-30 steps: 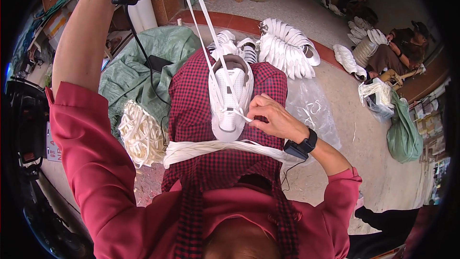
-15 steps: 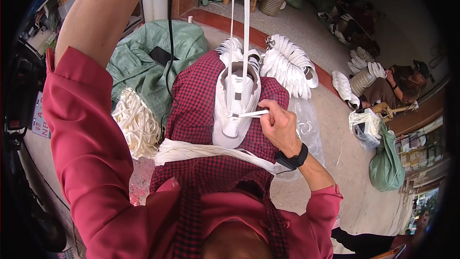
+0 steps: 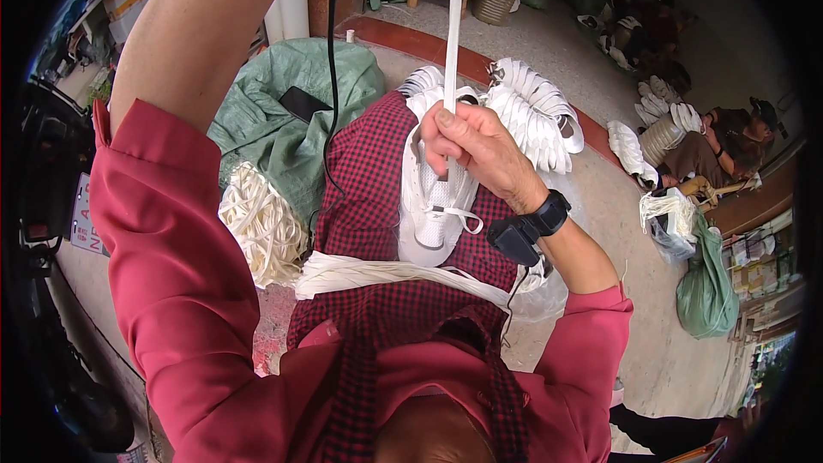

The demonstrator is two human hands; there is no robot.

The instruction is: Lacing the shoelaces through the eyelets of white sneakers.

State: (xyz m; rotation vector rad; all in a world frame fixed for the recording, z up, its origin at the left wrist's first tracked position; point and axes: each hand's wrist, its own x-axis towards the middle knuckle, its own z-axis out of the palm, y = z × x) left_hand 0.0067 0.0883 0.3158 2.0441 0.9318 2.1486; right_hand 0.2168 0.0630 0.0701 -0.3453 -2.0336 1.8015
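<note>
A white sneaker (image 3: 422, 240) lies on my lap with its toe toward me, on a red-and-black checked apron (image 3: 364, 180). A flat white shoelace (image 3: 455, 34) runs up from it past the top edge of the picture. My right hand (image 3: 482, 147) is closed on this lace over the sneaker's opening, hiding much of the tongue. A small loop of lace sticks out on the right near the toe. My left arm reaches up out of the picture, so that hand is hidden. Across my lap lies a bundle of white laces (image 3: 390, 279).
A heap of cream laces (image 3: 259, 227) sits at left, beside a green woven sack (image 3: 287, 73) with a black phone (image 3: 304, 105) on it. Stacked white shoes (image 3: 536, 111) stand beyond my knees. At far right a person (image 3: 727, 146) sits near a green bag (image 3: 707, 287).
My right hand has moved up from beside the toe to the lace over the sneaker's opening. The lace end it pinched now forms a loop. Two raised strands now look like one band.
</note>
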